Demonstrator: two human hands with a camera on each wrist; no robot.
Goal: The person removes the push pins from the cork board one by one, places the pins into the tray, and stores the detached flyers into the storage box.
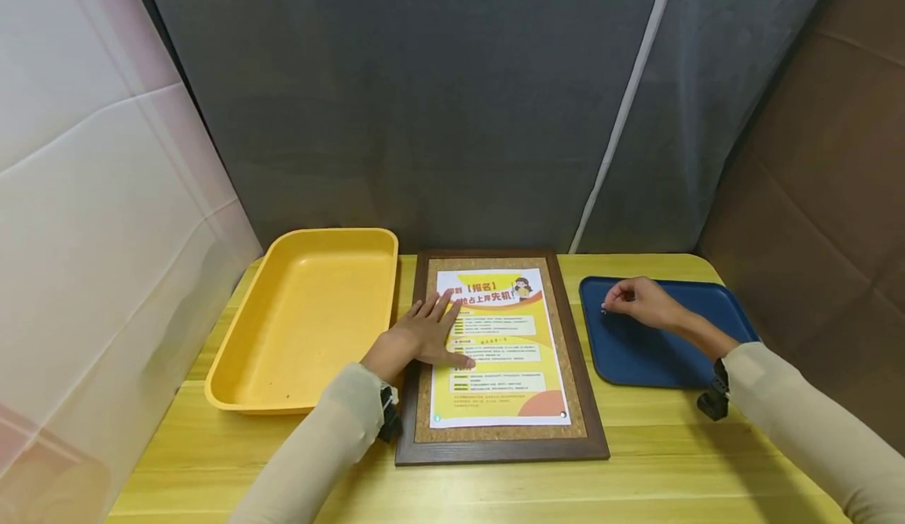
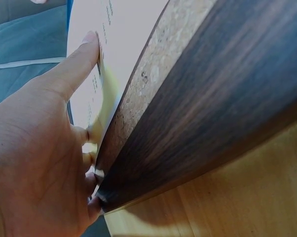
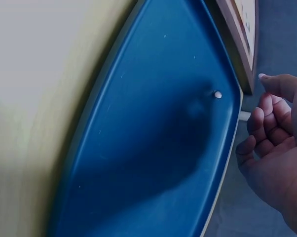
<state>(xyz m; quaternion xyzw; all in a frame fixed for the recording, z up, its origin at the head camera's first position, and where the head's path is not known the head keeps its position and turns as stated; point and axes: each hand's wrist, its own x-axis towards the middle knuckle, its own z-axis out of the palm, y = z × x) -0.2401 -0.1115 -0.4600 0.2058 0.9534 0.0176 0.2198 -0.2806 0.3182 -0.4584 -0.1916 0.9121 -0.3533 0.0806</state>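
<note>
Pressing poster (image 1: pixel 502 351) to cork board (image 1: pixel 509 434), midway along far edge of tabletop (image 1: pixel 495 500), with left hand (image 1: pixel 424 339), fingers spread, gripping nothing. Probably collecting 1 pin (image 3: pixel 217 94); next, likely needing a fine pinch. Holding right hand (image 1: pixel 645 304) curled over blue tray (image 1: pixel 650 359); cannot tell if gripping anything. From right wrist, can see pin near tray's far-left corner; from head, only barely.

One left hand (image 1: pixel 420 339), bare, digits fanned from one to three o'clock; one right hand (image 1: pixel 648 304), fingers curled, thumb apart, pointing toward ten o'clock.
</note>
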